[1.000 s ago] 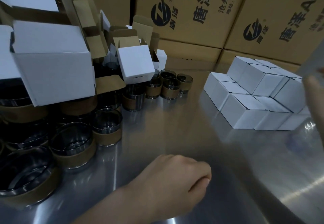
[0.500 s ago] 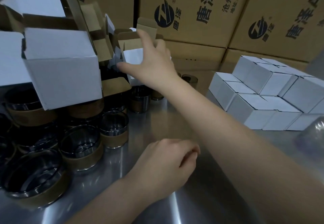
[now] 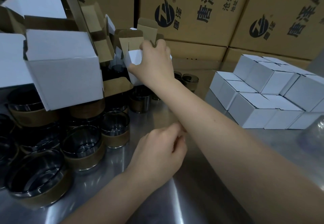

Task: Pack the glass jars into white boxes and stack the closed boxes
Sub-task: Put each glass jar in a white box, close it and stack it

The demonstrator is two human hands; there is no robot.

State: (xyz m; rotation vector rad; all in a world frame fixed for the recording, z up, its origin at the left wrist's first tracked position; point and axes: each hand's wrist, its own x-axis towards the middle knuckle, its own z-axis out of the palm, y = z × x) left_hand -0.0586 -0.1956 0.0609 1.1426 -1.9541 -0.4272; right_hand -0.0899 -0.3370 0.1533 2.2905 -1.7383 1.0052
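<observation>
Firmly, right hand (image 3: pixel 156 62) grip clamps a half-hidden white box (image 3: pixel 134 58); left hand (image 3: pixel 157 155) curled, empty.

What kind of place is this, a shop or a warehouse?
Most likely a warehouse or factory packing station: big printed shipping cartons stacked behind a steel table, closed white boxes piled up, and many glass jars waiting to be boxed.

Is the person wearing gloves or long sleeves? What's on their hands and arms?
No gloves, no sleeves in view. The left hand and the right hand are bare, and so are the left arm and the right arm, right to the picture's edge. No watch, bracelet or ring shows.
</observation>
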